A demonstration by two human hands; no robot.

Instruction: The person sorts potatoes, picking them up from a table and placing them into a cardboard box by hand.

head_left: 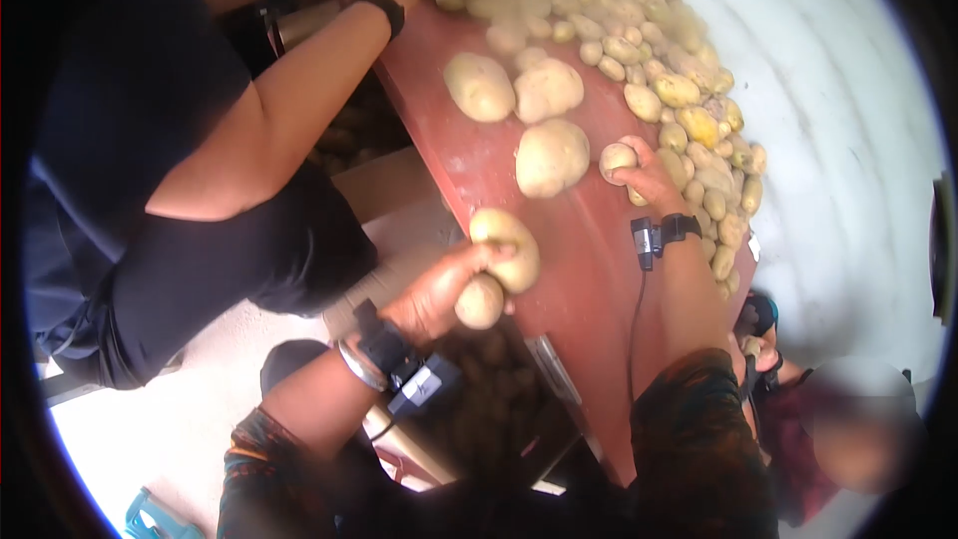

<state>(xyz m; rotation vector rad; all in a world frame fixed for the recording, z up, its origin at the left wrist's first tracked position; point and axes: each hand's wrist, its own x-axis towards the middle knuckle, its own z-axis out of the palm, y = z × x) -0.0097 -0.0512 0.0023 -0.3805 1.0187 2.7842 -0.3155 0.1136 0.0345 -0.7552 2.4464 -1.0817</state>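
Note:
My left hand is closed around two potatoes, a large one and a smaller round one, over the near edge of the red table. At the edge of the potato pile, my right hand grips a small potato between thumb and fingers. Between my hands and farther back, three large potatoes lie together on the table: one at the left, one at the right and one nearer.
A co-worker's arm reaches over the table's far left side. Another person is at the lower right. Below the table edge, more potatoes lie in shadow. A cable hangs from my right wrist.

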